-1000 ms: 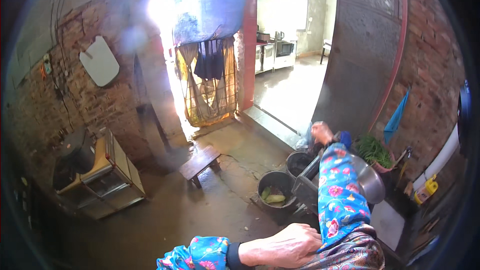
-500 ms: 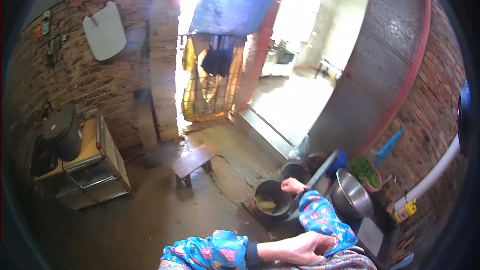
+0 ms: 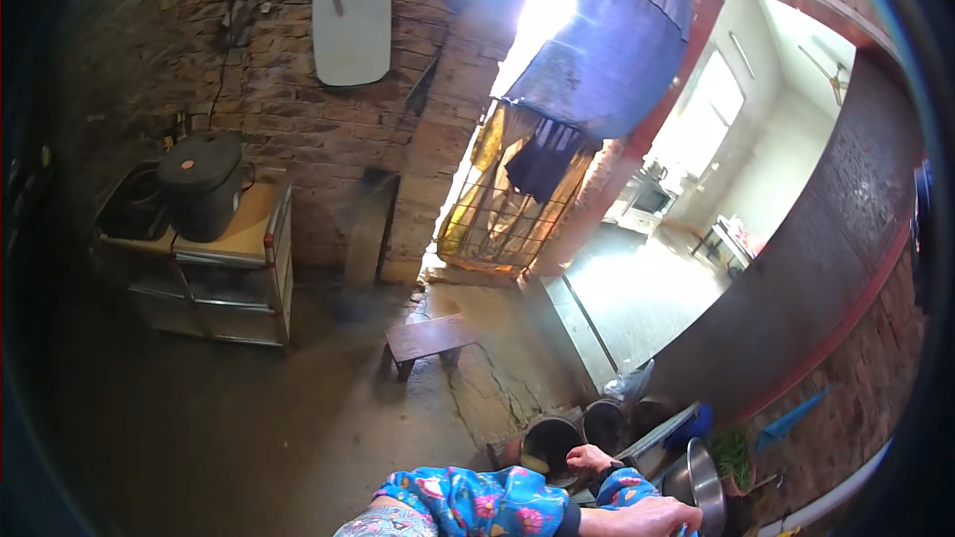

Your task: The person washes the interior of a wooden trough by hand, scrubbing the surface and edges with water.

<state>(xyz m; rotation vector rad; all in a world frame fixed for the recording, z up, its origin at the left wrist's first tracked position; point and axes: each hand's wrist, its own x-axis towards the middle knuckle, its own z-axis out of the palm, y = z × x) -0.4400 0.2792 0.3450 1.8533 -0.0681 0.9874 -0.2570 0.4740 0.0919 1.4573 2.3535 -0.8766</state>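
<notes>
My right hand (image 3: 589, 459) is at the right side of a dark bucket (image 3: 546, 432), fingers curled; anything in them is too small to make out. A pale yellowish thing (image 3: 535, 462) shows inside the bucket, partly in shadow. My left hand (image 3: 657, 515) lies across in front of my right forearm, close to its blue flowered sleeve (image 3: 627, 486). Its fingers are bent and closed near the lower edge, and what they grip, if anything, is hidden.
A steel basin (image 3: 705, 482), green leafy vegetables (image 3: 733, 459) and a second dark bucket (image 3: 603, 423) stand at right. A low wooden stool (image 3: 430, 337) is ahead. At left, a cabinet (image 3: 231, 288) carries a dark lidded bin (image 3: 202, 184). A doorway opens at far right.
The view has swung right and upward, so the room sits differently. My right hand stays by the bucket; my left hand stays near the right sleeve, now closer to the lower edge.
</notes>
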